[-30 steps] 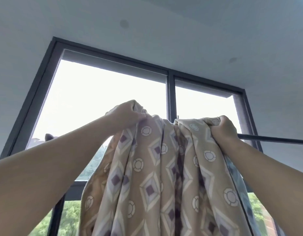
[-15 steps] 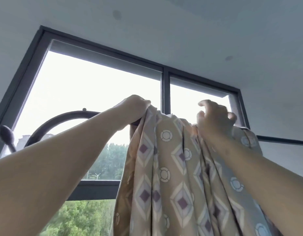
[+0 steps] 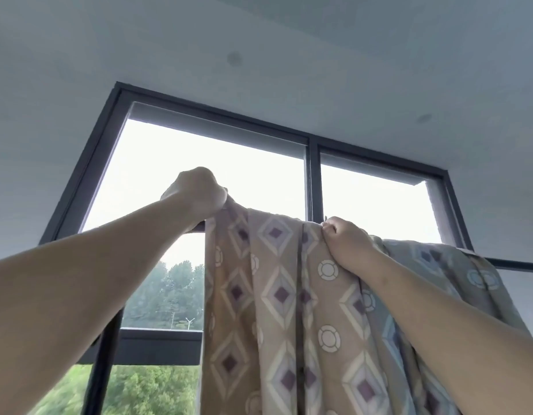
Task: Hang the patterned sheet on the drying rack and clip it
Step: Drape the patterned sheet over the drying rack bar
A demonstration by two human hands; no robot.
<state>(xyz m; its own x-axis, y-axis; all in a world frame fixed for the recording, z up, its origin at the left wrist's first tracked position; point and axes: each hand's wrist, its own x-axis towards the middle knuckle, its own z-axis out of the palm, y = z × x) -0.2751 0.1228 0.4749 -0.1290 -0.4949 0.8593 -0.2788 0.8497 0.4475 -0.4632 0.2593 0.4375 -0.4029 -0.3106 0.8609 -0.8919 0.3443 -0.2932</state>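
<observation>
The patterned sheet (image 3: 277,295), beige with purple diamonds and white rings, hangs draped over a dark horizontal rack bar (image 3: 516,263) overhead. My left hand (image 3: 199,193) is raised at the sheet's upper left corner and is shut on its edge at the bar. My right hand (image 3: 346,244) pinches the sheet's top fold further right, fingers closed on the cloth. The bar is mostly hidden under the sheet and shows only at the far right and just under my left hand. No clip is in view.
A large dark-framed window (image 3: 313,151) fills the background, with bright sky and green trees (image 3: 166,295) outside. A dark vertical post (image 3: 103,363) stands at the lower left. The grey ceiling (image 3: 259,40) is above.
The sheet has been spread wider along the bar. My left hand moved left with the corner, and my right hand, open half a second ago, now pinches the top fold.
</observation>
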